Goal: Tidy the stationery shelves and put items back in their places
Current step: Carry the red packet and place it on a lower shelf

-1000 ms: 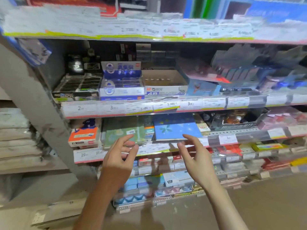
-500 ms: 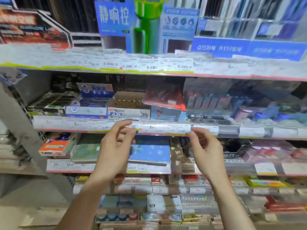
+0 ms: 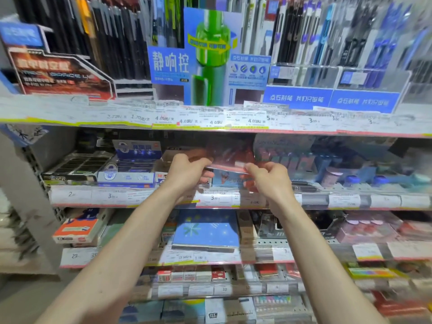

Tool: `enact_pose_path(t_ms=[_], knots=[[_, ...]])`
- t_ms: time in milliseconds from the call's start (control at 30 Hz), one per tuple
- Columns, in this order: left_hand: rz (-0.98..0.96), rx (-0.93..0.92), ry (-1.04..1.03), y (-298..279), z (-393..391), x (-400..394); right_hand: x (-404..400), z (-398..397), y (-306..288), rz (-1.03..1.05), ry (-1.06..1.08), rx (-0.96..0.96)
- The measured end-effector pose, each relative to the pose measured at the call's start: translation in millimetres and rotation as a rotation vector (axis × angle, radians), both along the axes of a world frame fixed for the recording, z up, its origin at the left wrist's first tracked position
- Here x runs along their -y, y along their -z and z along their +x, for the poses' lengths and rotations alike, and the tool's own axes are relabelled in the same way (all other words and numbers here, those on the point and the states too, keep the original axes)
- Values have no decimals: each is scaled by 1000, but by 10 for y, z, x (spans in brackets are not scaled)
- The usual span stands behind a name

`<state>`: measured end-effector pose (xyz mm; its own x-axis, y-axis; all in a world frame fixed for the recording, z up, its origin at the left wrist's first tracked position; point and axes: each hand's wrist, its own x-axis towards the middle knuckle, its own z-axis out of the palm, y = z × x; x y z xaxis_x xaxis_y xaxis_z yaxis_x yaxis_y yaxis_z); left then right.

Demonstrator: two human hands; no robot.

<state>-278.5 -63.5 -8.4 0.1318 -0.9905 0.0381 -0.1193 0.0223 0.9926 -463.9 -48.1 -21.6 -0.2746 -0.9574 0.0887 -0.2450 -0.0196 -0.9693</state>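
A flat reddish packet (image 3: 230, 157) in clear wrapping lies tilted on top of a blue box (image 3: 225, 178) on the second shelf. My left hand (image 3: 188, 173) pinches the packet's left front edge. My right hand (image 3: 268, 177) pinches its right front corner. Both arms reach up from the bottom of the view. The packet's far part is blurred and dim under the shelf above.
The same shelf holds a white and blue eraser box (image 3: 131, 169) and a black tray (image 3: 74, 167) on the left, blurred packets (image 3: 339, 164) on the right. A blue notebook (image 3: 207, 230) lies one shelf down. Pens (image 3: 112, 38) stand on the top shelf (image 3: 210, 120).
The view has tilted upward. Both hands rose from the notebook shelf to the shelf above and took hold of the reddish packet's front edge.
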Motion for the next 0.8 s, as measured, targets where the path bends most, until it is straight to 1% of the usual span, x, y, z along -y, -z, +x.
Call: enact_pose_path(t_ms=[67,233,333,433,600,700,800], knots=[[-8,-9,-6,5,-3,-2,-13,14,-10,12,1,23],[-50,9,23,85,42,17,-153,46,-96,-31,-18,70],[-70,-34,47,133,111,-7,-228,69,-97,-65,-41,130],[-73,-24,60,164,182,-89,-317,94,-75,-106,-62,189],[-143,-107,191,300,217,-243,-565,111,13,-178,-103,180],[-116,-192,203,419,197,-401,-733,65,125,-179,-108,156],[-84,-238,221,523,129,-622,-894,-24,250,-178,-116,182]])
